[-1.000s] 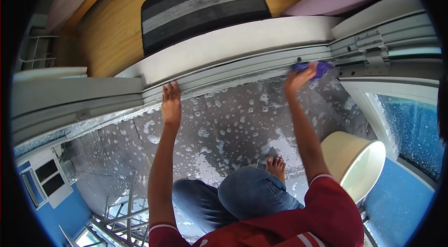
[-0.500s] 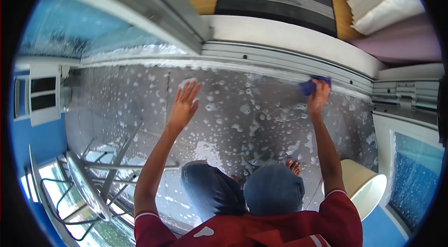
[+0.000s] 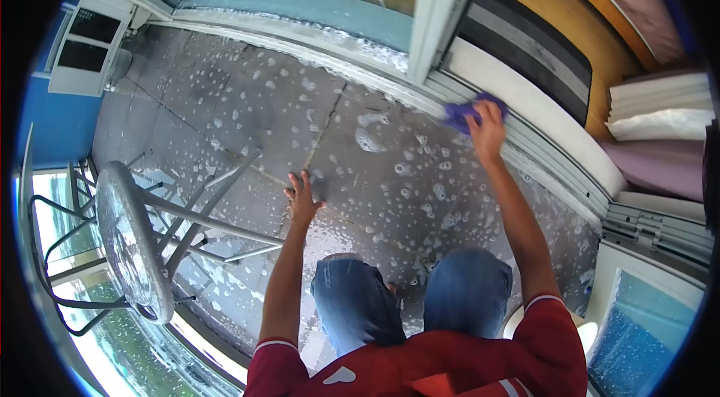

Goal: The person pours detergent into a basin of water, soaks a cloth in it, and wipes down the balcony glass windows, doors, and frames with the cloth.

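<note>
My right hand (image 3: pixel 488 132) is closed on a purple cloth (image 3: pixel 459 115), pressed against the lower edge of the white sliding-door track (image 3: pixel 529 146). The cloth is bunched, and part of it lies hidden beneath the fingers. My left hand (image 3: pixel 302 200) has its fingers spread over the grey tiled floor (image 3: pixel 255 108), near a tile joint in front of my left knee. It holds nothing; whether the palm rests on the tiles I cannot tell. Foam and soap bubbles are scattered across the floor around both hands.
A round metal table (image 3: pixel 131 239) lies tipped on its side at the left, legs pointing toward my left arm. A soapy glass door panel (image 3: pixel 300 11) stands along the far edge. Beyond the track lies a striped mat (image 3: pixel 529 48). A pale bucket (image 3: pixel 587 335) is partly hidden by my right sleeve.
My view has turned to the left. My right hand has slid the purple cloth along the track toward the glass panel's frame. My left hand has come closer to my knees.
</note>
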`<state>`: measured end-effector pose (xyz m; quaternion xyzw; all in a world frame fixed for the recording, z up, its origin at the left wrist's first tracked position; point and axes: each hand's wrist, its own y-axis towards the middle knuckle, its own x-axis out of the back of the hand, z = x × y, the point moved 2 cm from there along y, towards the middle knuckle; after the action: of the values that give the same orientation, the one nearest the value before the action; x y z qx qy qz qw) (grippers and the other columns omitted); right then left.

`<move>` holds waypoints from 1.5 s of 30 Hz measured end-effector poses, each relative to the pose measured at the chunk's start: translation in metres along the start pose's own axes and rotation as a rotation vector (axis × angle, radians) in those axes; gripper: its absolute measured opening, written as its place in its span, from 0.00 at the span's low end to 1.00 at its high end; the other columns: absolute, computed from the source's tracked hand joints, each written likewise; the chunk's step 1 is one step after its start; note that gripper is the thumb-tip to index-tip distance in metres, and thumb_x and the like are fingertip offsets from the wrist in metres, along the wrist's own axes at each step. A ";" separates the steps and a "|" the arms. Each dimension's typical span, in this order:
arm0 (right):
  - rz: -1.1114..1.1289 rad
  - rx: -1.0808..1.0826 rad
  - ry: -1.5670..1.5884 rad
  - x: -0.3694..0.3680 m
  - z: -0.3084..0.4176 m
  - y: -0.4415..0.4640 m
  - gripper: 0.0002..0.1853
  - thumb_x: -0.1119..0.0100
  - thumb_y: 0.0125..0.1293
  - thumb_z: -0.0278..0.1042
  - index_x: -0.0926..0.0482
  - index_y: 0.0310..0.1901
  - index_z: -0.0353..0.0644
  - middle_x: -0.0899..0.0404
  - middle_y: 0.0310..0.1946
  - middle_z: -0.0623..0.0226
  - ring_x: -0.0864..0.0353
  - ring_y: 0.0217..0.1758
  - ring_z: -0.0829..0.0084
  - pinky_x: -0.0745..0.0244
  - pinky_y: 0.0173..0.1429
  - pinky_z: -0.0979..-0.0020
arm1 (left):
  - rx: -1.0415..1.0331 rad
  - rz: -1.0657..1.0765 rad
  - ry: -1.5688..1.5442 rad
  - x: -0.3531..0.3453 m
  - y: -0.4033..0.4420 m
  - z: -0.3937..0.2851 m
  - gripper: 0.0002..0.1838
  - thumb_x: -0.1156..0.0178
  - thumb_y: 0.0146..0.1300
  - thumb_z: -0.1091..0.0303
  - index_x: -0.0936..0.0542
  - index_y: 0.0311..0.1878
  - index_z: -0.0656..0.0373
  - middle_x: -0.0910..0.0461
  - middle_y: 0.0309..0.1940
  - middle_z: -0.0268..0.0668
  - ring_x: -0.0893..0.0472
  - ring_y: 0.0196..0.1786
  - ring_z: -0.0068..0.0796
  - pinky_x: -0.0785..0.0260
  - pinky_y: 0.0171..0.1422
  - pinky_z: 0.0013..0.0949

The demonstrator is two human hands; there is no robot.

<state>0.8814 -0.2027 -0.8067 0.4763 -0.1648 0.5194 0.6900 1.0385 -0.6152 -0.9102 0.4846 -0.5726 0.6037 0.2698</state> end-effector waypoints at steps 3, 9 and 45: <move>-0.063 -0.090 -0.041 -0.011 0.013 0.010 0.17 0.36 0.37 0.20 0.26 0.32 0.44 0.26 0.38 0.66 0.26 0.44 0.63 0.29 0.44 0.66 | -0.041 -0.075 -0.003 -0.014 0.005 0.006 0.63 0.26 0.35 0.56 0.60 0.69 0.46 0.72 0.69 0.49 0.52 0.61 0.79 0.31 0.51 0.62; 0.079 0.121 0.175 -0.046 0.017 0.039 0.18 0.42 0.32 0.12 0.31 0.27 0.43 0.32 0.26 0.64 0.30 0.36 0.61 0.35 0.38 0.64 | 0.007 -0.093 -0.008 -0.009 -0.003 -0.003 0.62 0.26 0.34 0.57 0.59 0.69 0.47 0.72 0.69 0.49 0.53 0.62 0.78 0.29 0.50 0.58; 0.341 -0.038 0.331 -0.251 0.282 0.189 0.07 0.51 0.59 0.26 0.25 0.38 0.44 0.22 0.32 0.52 0.24 0.40 0.51 0.32 0.46 0.57 | -0.423 -0.285 -1.010 0.249 -0.093 -0.082 0.18 0.41 0.55 0.72 0.25 0.51 0.58 0.24 0.48 0.43 0.25 0.51 0.42 0.33 0.56 0.37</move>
<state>0.6892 -0.5755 -0.7577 0.3371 -0.1373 0.6964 0.6185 1.0020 -0.5761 -0.6370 0.7213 -0.6680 0.1264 0.1324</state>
